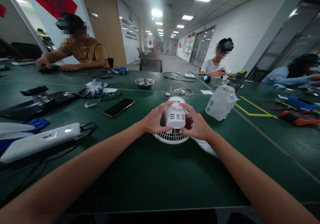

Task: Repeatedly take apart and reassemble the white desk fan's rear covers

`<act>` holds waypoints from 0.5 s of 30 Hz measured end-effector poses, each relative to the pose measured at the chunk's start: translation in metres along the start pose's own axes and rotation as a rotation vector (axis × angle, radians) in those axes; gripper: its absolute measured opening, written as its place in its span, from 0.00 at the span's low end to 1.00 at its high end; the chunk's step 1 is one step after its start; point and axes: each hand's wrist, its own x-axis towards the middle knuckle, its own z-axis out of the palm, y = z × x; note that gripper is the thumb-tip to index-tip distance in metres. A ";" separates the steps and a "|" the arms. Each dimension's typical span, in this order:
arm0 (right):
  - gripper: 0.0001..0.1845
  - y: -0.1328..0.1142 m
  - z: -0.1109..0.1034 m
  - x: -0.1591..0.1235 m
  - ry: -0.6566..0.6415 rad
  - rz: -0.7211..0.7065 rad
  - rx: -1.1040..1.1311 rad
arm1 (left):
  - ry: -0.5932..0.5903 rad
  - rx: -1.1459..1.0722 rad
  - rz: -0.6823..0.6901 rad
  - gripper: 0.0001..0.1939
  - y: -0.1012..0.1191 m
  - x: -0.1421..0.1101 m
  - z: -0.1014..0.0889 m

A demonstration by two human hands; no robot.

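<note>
A small white fan (175,116) rests on the green table with its round slotted grille (172,138) toward the tabletop and its vented motor housing facing me. Around the left side of the housing curve the fingers of my left hand (156,119), thumb at the lower edge. My right hand (197,122) grips the opposite side in the same way, its thumb near the bottom of the housing. Both hands are closed on the fan. Just beyond it lies a coiled white cable (178,91). Part of the grille is hidden behind the housing and hands.
Left are a phone (119,107), a white power bank-like device (42,142), gloves (92,88) and a black pouch (50,102). A metal bowl (144,83) stands farther back. Right are a translucent plastic bag (221,102), yellow tape marks and an orange tool (300,118). Several people sit around.
</note>
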 end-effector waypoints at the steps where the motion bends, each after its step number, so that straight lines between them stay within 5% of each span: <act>1: 0.50 0.000 0.000 0.000 -0.005 0.001 -0.001 | -0.006 -0.001 -0.007 0.55 -0.001 0.000 -0.001; 7: 0.55 0.002 -0.001 -0.001 -0.018 0.004 -0.067 | 0.010 0.022 -0.035 0.58 -0.001 -0.001 0.005; 12: 0.59 0.006 0.009 0.003 0.223 0.007 -0.222 | 0.041 0.060 -0.062 0.53 0.003 0.000 0.012; 15: 0.57 0.013 0.010 0.004 0.263 0.004 -0.254 | 0.005 0.045 -0.094 0.50 0.000 -0.002 0.007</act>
